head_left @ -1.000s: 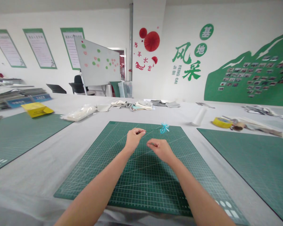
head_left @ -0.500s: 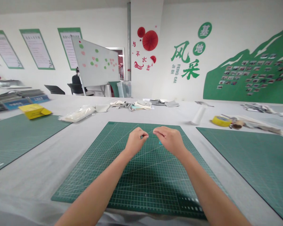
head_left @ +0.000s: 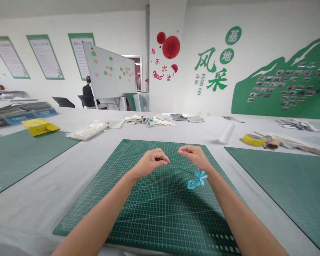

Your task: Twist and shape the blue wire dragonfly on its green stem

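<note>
My left hand (head_left: 152, 162) is closed in a pinch on the end of a thin green stem (head_left: 181, 168). The stem slants down to the right and carries a turquoise ornament (head_left: 194, 180) with a curled tail and white-edged, petal-like parts. This ornament is by my right wrist, above the cutting mat (head_left: 149, 206). Thumb and fingers of my right hand (head_left: 194, 155) are pressed together a short way right of my left fingertips. Whether anything thin is between them I cannot make out.
A yellow box (head_left: 40, 127) and a plastic-wrapped white bundle (head_left: 88, 130) lie at the left. Fabric scraps (head_left: 162, 120) are at the back. A white roll (head_left: 227, 133) and yellow tape (head_left: 254, 139) lie to the right. More cutting mats flank mine. A person (head_left: 88, 89) sits beyond the table.
The turquoise ornament, mostly hidden behind my right hand before, now shows fully below it, with its stem visible. My left hand has turned and lowered slightly; my hands are a little further apart.
</note>
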The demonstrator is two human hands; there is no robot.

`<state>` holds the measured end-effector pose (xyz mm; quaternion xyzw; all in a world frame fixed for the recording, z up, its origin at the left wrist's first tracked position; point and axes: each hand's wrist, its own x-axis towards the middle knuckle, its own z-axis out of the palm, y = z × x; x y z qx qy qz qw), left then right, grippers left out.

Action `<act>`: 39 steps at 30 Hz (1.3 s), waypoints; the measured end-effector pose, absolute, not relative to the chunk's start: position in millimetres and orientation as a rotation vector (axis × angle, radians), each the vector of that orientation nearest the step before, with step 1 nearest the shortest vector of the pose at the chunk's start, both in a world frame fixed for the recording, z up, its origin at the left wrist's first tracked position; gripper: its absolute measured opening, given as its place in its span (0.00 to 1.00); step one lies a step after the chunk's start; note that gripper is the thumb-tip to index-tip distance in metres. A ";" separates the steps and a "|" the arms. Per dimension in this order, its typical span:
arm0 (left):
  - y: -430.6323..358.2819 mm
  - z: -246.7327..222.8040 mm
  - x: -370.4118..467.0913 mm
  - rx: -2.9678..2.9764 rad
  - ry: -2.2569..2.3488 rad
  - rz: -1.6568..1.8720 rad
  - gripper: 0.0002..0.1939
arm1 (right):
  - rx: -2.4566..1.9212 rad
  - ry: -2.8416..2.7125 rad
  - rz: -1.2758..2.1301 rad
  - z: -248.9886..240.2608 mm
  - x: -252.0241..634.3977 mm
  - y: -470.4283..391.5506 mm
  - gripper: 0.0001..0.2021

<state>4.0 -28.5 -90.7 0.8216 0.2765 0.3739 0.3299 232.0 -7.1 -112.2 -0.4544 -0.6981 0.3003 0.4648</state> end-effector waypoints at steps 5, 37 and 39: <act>-25.9 -105.0 1.7 1.827 0.849 1.182 0.06 | -1.106 -1.614 0.822 -134.3 216.6 -3.4 0.13; -21.5 -126.4 4.1 1.937 1.291 1.472 0.06 | -0.982 -2.285 -0.166 -118.8 174.6 -61.1 0.14; -21.9 -125.8 5.0 1.942 1.285 1.474 0.06 | -0.981 -2.290 -0.202 -118.3 176.1 -61.8 0.14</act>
